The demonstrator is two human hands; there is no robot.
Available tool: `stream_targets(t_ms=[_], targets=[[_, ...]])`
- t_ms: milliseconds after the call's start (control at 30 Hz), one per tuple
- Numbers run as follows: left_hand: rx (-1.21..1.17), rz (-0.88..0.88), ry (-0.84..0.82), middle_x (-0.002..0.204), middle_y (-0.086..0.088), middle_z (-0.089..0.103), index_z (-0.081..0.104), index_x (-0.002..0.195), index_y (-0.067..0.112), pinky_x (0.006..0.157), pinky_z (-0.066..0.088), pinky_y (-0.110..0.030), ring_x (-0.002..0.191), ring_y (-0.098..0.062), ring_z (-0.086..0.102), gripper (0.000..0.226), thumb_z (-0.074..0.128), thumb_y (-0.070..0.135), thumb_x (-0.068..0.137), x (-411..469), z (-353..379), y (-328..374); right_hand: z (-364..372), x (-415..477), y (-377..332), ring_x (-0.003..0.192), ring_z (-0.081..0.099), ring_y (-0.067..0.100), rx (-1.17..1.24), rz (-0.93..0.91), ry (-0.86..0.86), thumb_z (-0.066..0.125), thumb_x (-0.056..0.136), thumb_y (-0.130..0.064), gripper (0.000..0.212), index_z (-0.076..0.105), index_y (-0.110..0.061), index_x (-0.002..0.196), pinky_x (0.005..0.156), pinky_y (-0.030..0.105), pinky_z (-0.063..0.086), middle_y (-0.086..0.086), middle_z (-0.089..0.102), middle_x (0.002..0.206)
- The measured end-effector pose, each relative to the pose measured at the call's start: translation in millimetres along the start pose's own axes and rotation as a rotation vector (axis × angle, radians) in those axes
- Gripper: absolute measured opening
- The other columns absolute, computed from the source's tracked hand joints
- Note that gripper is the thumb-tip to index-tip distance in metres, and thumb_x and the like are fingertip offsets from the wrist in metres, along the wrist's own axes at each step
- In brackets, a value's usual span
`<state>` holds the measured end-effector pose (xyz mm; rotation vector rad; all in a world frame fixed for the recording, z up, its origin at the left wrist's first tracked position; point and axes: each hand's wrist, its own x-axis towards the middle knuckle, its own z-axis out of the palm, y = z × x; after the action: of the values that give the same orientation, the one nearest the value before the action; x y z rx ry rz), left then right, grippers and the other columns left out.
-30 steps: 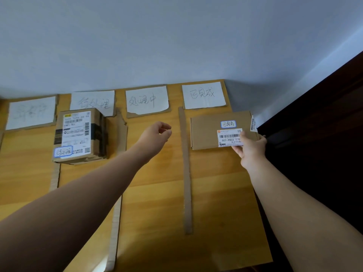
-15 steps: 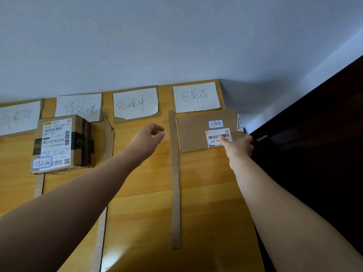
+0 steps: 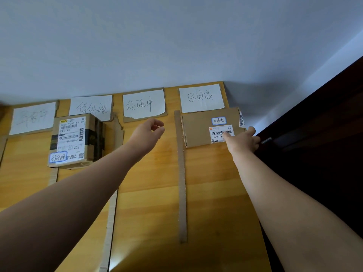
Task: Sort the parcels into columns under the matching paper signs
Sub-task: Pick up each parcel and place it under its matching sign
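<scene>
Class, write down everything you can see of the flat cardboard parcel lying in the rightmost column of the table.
The flat parcel is a thin mailer of plain brown cardboard. It lies flat on the wooden table, with its far edge right up against the rightmost paper sign. On top are a white barcode label and a small blue-bordered handwritten sticker. Another sticker wraps its right edge. A cardboard strip runs along its left side. The right hand rests a finger on the barcode label.
</scene>
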<state>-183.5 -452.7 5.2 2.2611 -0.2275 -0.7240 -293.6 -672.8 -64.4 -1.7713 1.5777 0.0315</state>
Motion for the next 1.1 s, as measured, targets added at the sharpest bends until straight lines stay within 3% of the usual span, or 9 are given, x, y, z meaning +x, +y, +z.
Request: stream_targets(t_ms=[300, 500, 700, 833, 967, 1100], targets=[[-0.041, 0.069, 0.074, 0.109, 0.001, 0.059, 0.054, 0.124, 0.018, 0.077, 0.046, -0.027, 0.095, -0.014, 0.059, 0.027, 0.049, 0.024, 0.098, -43, -46, -16, -9, -63, -17, 0.130, 0.032, 0.034, -0.087, -0.199, 0.009, 0.064, 0.085, -0.029, 0.063, 0.034, -0.012, 0.138, 0.098, 0.045, 0.043, 0.016, 0.032, 0.142], [-0.106, 0.092, 0.126, 0.101, 0.002, 0.059, 0.056, 0.121, 0.018, 0.061, 0.043, -0.023, 0.083, -0.008, 0.056, 0.025, 0.050, 0.024, 0.098, -79, -98, -55, 18, -133, -41, 0.128, 0.033, 0.034, -0.122, -0.298, -0.056, 0.059, 0.087, -0.023, 0.062, 0.030, -0.013, 0.141, 0.094, 0.045, 0.047, 0.016, 0.032, 0.141], [-0.142, 0.109, 0.177, 0.108, -0.002, 0.061, 0.056, 0.120, 0.017, 0.078, 0.050, -0.032, 0.097, -0.019, 0.061, 0.024, 0.049, 0.024, 0.098, -114, -171, -114, 64, -219, -67, 0.127, 0.038, 0.034, -0.122, -0.406, -0.086, 0.058, 0.091, -0.025, 0.057, 0.034, -0.015, 0.141, 0.095, 0.041, 0.044, 0.014, 0.031, 0.142], [-0.146, 0.119, 0.236, 0.101, 0.001, 0.061, 0.057, 0.117, 0.017, 0.074, 0.048, -0.027, 0.092, -0.015, 0.060, 0.022, 0.050, 0.022, 0.097, -140, -224, -168, 110, -287, -79, 0.121, 0.045, 0.033, -0.053, -0.454, -0.149, 0.056, 0.093, -0.023, 0.056, 0.031, -0.016, 0.142, 0.083, 0.038, 0.047, 0.012, 0.028, 0.143], [-0.124, 0.087, 0.287, 0.102, 0.001, 0.061, 0.056, 0.119, 0.017, 0.078, 0.049, -0.030, 0.093, -0.017, 0.060, 0.024, 0.050, 0.024, 0.097, -166, -282, -227, 164, -361, -89, 0.117, 0.048, 0.032, 0.041, -0.534, -0.213, 0.059, 0.090, -0.023, 0.056, 0.033, -0.017, 0.140, 0.085, 0.038, 0.048, 0.011, 0.031, 0.141], [-0.115, 0.042, 0.350, 0.105, -0.001, 0.061, 0.056, 0.119, 0.018, 0.079, 0.049, -0.032, 0.093, -0.017, 0.060, 0.025, 0.051, 0.026, 0.096, -184, -332, -270, 206, -421, -106, 0.114, 0.048, 0.027, 0.049, -0.633, -0.292, 0.058, 0.091, -0.020, 0.056, 0.033, -0.017, 0.142, 0.079, 0.031, 0.044, 0.010, 0.032, 0.141]])
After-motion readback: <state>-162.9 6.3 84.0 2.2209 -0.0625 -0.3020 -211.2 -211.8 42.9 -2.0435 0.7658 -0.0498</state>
